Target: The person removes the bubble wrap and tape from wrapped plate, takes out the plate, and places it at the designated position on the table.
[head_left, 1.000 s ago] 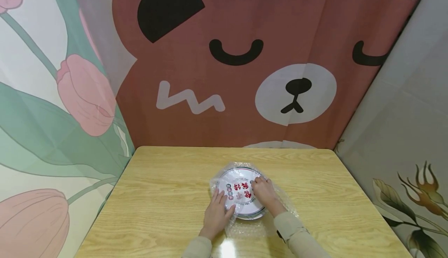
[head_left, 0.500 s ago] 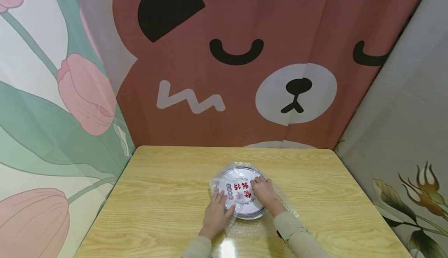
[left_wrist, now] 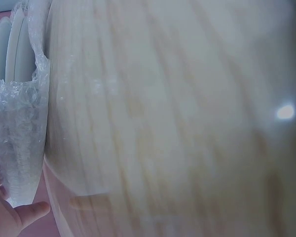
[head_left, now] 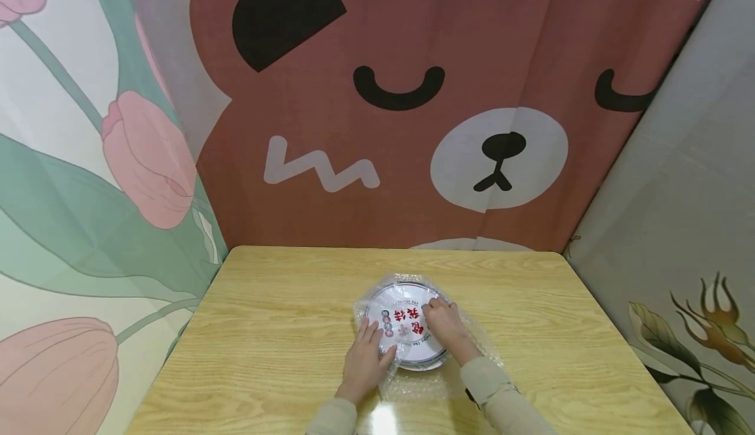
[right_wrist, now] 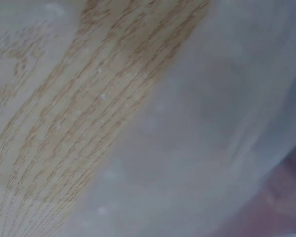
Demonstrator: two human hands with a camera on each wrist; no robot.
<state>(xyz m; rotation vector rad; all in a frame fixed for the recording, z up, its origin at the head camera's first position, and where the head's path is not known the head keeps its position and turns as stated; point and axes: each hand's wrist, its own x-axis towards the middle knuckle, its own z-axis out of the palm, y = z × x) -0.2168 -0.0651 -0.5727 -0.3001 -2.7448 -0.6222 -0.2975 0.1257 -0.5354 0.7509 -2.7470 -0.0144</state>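
Observation:
A stack of white plates (head_left: pixel 409 350) with a blue-green rim band lies on the table, the top one printed with red characters. Bubble wrap (head_left: pixel 480 340) spreads under and around the stack and overlaps its left side. My left hand (head_left: pixel 364 359) rests on the wrapped left edge, fingers extended and thumb apart. My right hand (head_left: pixel 445 323) has curled fingers at the plate's right side and appears to pinch the wrap; its fingertips are hidden. In the left wrist view, plate edges (left_wrist: pixel 12 49) stand out of the bubble wrap (left_wrist: pixel 17 128). Blurred translucent wrap (right_wrist: pixel 187 123) fills much of the right wrist view.
The wood-grain table (head_left: pixel 265 330) extends on both sides of the stack. Behind it hangs a cloth with a bear (head_left: pixel 318 107). Flowered cloths (head_left: pixel 59 225) flank the table's left and right sides.

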